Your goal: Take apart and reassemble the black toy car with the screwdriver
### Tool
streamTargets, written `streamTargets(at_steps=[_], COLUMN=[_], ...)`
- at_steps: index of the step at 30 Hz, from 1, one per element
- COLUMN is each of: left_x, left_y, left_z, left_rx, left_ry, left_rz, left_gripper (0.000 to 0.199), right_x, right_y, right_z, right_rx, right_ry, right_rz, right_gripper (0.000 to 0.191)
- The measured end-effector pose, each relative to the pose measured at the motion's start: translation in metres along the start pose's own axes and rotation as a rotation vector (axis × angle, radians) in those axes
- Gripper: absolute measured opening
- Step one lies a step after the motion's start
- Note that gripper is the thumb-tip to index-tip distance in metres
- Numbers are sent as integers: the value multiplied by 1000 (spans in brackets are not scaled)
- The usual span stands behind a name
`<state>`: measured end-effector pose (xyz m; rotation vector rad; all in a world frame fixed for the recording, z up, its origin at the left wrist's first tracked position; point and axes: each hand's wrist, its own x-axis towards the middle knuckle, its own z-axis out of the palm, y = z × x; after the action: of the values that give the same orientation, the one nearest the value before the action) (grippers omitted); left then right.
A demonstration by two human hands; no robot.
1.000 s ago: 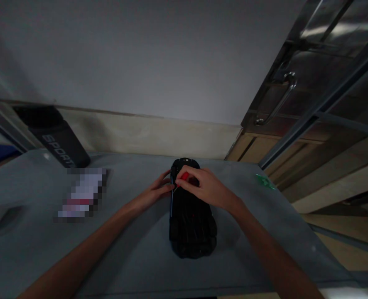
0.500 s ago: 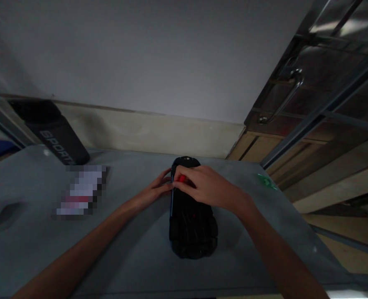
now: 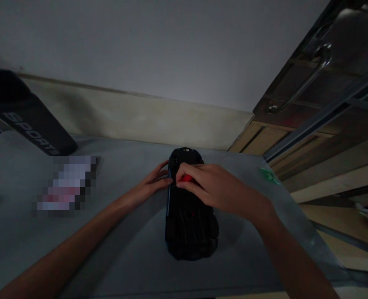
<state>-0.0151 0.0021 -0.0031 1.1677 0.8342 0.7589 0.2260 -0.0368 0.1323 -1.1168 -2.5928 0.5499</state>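
Note:
A black toy car (image 3: 192, 224) lies on the grey table (image 3: 131, 257), its underside facing up and its long side pointing away from me. My right hand (image 3: 202, 182) is closed in a pinch around a small red object (image 3: 187, 177) over the car's upper half. The tip of that red object is hidden by my fingers. At the car's left edge, my left hand (image 3: 157, 178) touches its side with fingers somewhat spread.
A dark bottle (image 3: 34, 118) marked SPORT stands at the back left, with a blurred-out flat object (image 3: 67, 182) in front of it. A green wrapper (image 3: 269, 175) lies near the table's right edge. Behind the table is a wall (image 3: 140, 112).
The view has shifted and come slightly closer, so the bottle and flat object appear further left. Both hands keep their places on the car, with the red object still in my right fingers.

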Motion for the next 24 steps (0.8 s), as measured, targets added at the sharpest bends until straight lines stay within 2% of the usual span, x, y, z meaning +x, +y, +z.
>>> streamTargets(at_steps=[5, 10, 14, 19, 21, 24], left_x=[-4, -5, -10, -15, -16, -14], left_y=[7, 5, 8, 15, 17, 17], left_z=[3, 3, 4, 10, 12, 12], left_rx=[53, 72, 82, 119, 121, 104], left_ry=[31, 30, 53, 116, 128, 117], left_rz=[-2, 5, -17, -33, -35, -34], left_gripper=[99, 98, 97, 90, 90, 90], right_x=[5, 22, 33, 32, 30, 27], right_y=[0, -4, -12, -24, -27, -31], right_z=[-2, -7, -6, 2, 4, 5], right_rx=[-21, -74, -144, -279, -308, -320], right_ry=[-12, -9, -20, 28, 56, 73], right_rz=[-18, -79, -68, 38, 26, -44], right_gripper=[13, 14, 8, 15, 19, 16])
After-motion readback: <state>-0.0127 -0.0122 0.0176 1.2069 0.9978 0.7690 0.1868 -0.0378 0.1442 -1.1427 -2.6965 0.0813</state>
